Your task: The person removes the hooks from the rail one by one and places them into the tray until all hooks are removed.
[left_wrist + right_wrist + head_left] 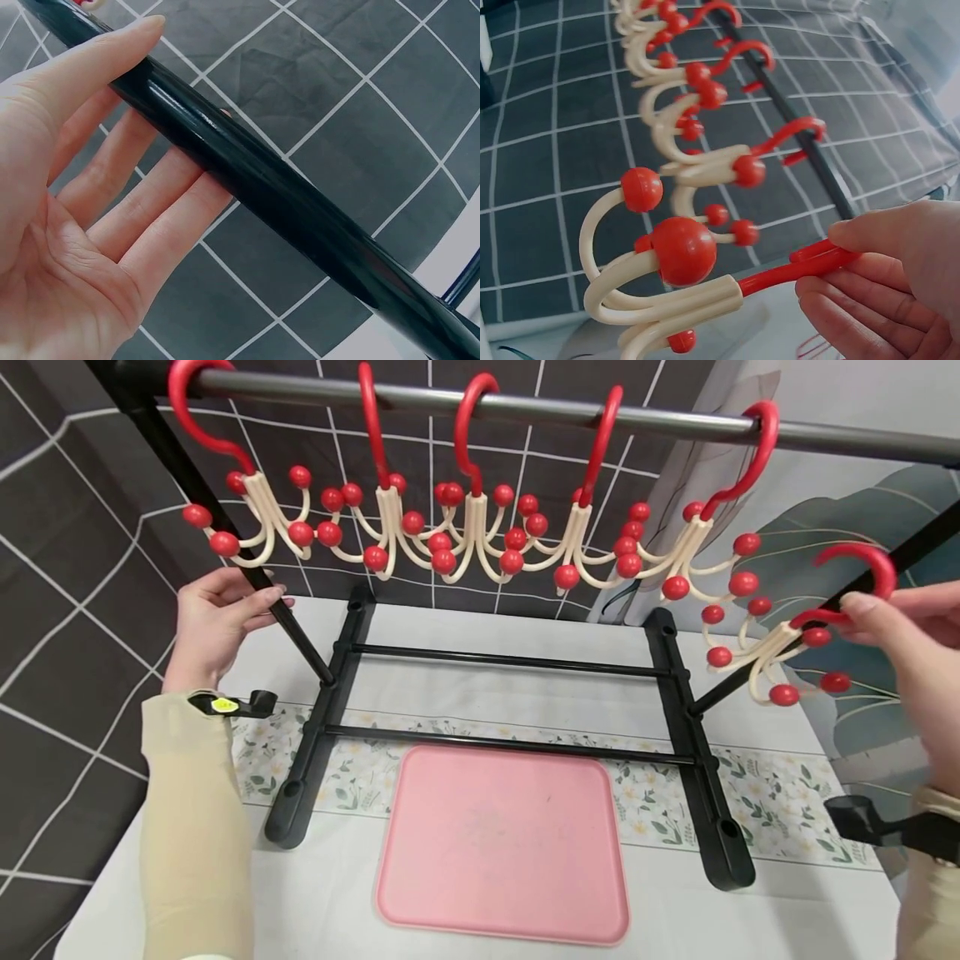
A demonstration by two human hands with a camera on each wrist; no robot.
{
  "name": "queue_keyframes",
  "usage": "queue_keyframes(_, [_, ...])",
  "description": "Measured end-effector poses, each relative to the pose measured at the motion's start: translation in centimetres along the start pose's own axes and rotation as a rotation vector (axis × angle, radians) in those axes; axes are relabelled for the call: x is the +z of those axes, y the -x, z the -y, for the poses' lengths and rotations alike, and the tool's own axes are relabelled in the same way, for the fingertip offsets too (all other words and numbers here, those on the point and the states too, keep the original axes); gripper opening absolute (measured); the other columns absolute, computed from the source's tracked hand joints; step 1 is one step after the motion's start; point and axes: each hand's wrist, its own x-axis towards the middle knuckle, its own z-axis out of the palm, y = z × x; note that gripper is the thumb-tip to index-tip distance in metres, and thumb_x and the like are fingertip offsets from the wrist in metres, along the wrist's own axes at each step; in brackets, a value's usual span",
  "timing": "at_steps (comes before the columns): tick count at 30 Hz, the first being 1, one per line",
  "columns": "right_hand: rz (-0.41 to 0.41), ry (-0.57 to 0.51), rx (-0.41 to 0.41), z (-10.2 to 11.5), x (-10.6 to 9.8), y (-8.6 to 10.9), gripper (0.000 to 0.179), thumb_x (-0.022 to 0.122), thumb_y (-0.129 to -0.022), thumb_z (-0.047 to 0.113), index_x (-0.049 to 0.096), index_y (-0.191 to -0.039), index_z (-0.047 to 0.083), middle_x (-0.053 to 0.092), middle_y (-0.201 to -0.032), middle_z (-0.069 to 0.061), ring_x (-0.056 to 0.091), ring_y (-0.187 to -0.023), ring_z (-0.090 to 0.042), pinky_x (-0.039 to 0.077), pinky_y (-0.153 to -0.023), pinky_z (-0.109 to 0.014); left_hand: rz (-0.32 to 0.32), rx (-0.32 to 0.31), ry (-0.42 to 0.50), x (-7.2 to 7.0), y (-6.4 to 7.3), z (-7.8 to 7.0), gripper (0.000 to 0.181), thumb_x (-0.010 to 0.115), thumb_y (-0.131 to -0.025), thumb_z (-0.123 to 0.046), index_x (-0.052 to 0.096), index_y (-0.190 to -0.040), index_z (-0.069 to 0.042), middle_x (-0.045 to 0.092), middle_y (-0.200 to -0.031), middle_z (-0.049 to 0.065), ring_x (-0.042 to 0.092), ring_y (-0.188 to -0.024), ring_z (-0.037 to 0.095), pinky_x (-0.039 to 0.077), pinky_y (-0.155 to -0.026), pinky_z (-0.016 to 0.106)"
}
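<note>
My right hand (911, 643) pinches the red hook of a multi-prong hanger (772, 652) whose cream prongs end in red balls; the right wrist view shows the thumb on top of the hook (802, 270). This hanger is off the rail, tilted, beside the rack's right post. My left hand (217, 618) grips the left black post (247, 165), thumb on one side and fingers on the other. Several matching hangers (474, 527) hang by their red hooks from the grey top rail (525, 410) of the rack.
Under the rail, a pink tray (502, 843) lies on the white table (315, 893), partly between the rack's black feet (708, 810). Two black crossbars (510, 660) join the feet. A dark tiled-pattern cloth (67, 610) stands behind and left; a grey-green leaf-patterned curtain hangs right.
</note>
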Motion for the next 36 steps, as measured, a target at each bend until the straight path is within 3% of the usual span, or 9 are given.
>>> queue_keyframes(2, [0.015, -0.025, 0.019, 0.2, 0.4, 0.9, 0.013, 0.077, -0.093, 0.012, 0.074, -0.097, 0.024, 0.069, -0.087, 0.024, 0.064, -0.077, 0.007, 0.037, -0.06, -0.008, 0.0, -0.007, -0.005, 0.0, 0.0, 0.0, 0.028, 0.076, -0.085, 0.011, 0.072, -0.113, 0.006, 0.076, -0.093, 0.011, 0.076, -0.081, 0.022, 0.06, -0.072, 0.029])
queue_keyframes(5, [0.05, -0.037, 0.005, 0.2, 1.1, 2.0, 0.011, 0.078, -0.091, 0.008, 0.077, -0.101, 0.012, 0.071, -0.088, 0.02, 0.066, -0.074, 0.004, 0.04, -0.055, -0.01, 0.0, -0.014, -0.011, 0.0, 0.0, 0.0, 0.028, 0.076, -0.086, 0.011, 0.073, -0.113, 0.005, 0.076, -0.095, 0.01, 0.076, -0.081, 0.021, 0.06, -0.072, 0.028])
queue_keyframes(10, [0.136, 0.029, -0.072, -0.1, 2.8, 3.7, 0.018, 0.081, -0.089, 0.012, 0.077, -0.103, 0.003, 0.07, -0.09, 0.02, 0.067, -0.072, 0.002, 0.046, -0.06, -0.008, 0.003, -0.011, -0.011, -0.1, 0.0, 0.0, 0.029, 0.076, -0.086, 0.01, 0.072, -0.114, 0.005, 0.076, -0.095, 0.01, 0.076, -0.082, 0.021, 0.06, -0.072, 0.028])
queue_keyframes(13, [0.203, 0.013, -0.128, -0.4, 4.1, 4.7, 0.019, 0.083, -0.087, 0.01, 0.076, -0.1, -0.001, 0.07, -0.087, 0.021, 0.068, -0.071, 0.002, 0.05, -0.062, -0.01, 0.003, -0.009, -0.009, -0.1, 0.0, 0.0, 0.029, 0.076, -0.086, 0.01, 0.071, -0.115, 0.007, 0.076, -0.095, 0.01, 0.076, -0.081, 0.021, 0.06, -0.072, 0.028])
queue_keyframes(16, [0.277, -0.008, -0.172, -0.9, 5.6, 5.7, 0.017, 0.085, -0.085, 0.007, 0.076, -0.097, 0.0, 0.07, -0.084, 0.02, 0.068, -0.068, 0.001, 0.05, -0.059, -0.011, 0.008, -0.004, -0.002, -0.1, 0.0, 0.0, 0.03, 0.076, -0.086, 0.011, 0.07, -0.115, 0.009, 0.075, -0.093, 0.011, 0.076, -0.081, 0.021, 0.06, -0.072, 0.029])
queue_keyframes(23, [0.427, -0.097, -0.237, -1.7, 9.3, 8.4, 0.013, 0.086, -0.082, 0.003, 0.076, -0.09, 0.006, 0.074, -0.081, 0.003, 0.068, -0.058, -0.012, 0.047, -0.048, -0.016, 0.01, -0.008, -0.009, -0.1, -0.2, 0.1, 0.029, 0.077, -0.086, 0.009, 0.071, -0.114, 0.007, 0.076, -0.094, 0.011, 0.076, -0.081, 0.021, 0.061, -0.072, 0.028])
queue_keyframes(28, [0.512, -0.169, -0.208, -1.8, 11.4, 10.1, 0.011, 0.084, -0.084, 0.002, 0.074, -0.087, 0.005, 0.074, -0.08, -0.003, 0.069, -0.06, -0.012, 0.051, -0.049, -0.019, 0.008, -0.006, -0.019, 0.0, -0.2, 0.1, 0.028, 0.078, -0.085, 0.008, 0.072, -0.113, 0.006, 0.075, -0.093, 0.011, 0.076, -0.081, 0.021, 0.061, -0.073, 0.028])
queue_keyframes(36, [0.627, -0.316, -0.146, -1.0, 13.8, 12.3, 0.011, 0.084, -0.085, 0.003, 0.073, -0.085, 0.007, 0.073, -0.079, -0.002, 0.072, -0.063, -0.024, 0.056, -0.052, -0.025, 0.016, -0.004, -0.006, 0.0, -0.2, 0.0, 0.028, 0.075, -0.086, 0.011, 0.072, -0.113, 0.006, 0.076, -0.093, 0.011, 0.076, -0.08, 0.021, 0.061, -0.072, 0.028])
